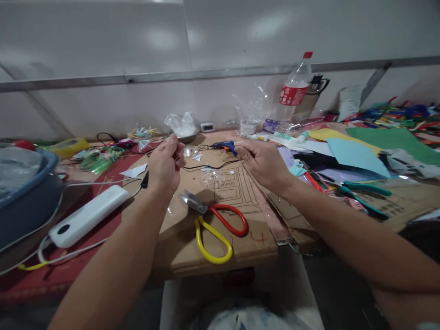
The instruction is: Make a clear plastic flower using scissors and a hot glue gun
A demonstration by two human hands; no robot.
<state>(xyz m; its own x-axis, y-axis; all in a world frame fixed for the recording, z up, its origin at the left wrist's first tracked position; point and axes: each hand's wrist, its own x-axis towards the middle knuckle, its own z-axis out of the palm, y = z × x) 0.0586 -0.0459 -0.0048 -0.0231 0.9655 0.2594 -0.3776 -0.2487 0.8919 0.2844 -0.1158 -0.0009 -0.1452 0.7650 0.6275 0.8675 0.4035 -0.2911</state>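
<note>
Our left hand (167, 160) and right hand (263, 161) were pinched, contents unclear; the glue gun (228, 146) lay crosswise, left of the nearer right fingers (242, 151).

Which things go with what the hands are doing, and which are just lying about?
Probably in use:
- glue gun, by the right hand
- scissors
- cardboard

Probably just lying about:
- bottle
- tape
- basin
- pliers

A grey metal rail (82, 83) crosses the wall (137, 103). Above the rail, glossy pale panels (103, 46) show blurred bright reflections (268, 25) and an upright seam; beneath it, the wall is whitish. Below the rail stands the table (82, 197), dark under its near edge.
</note>
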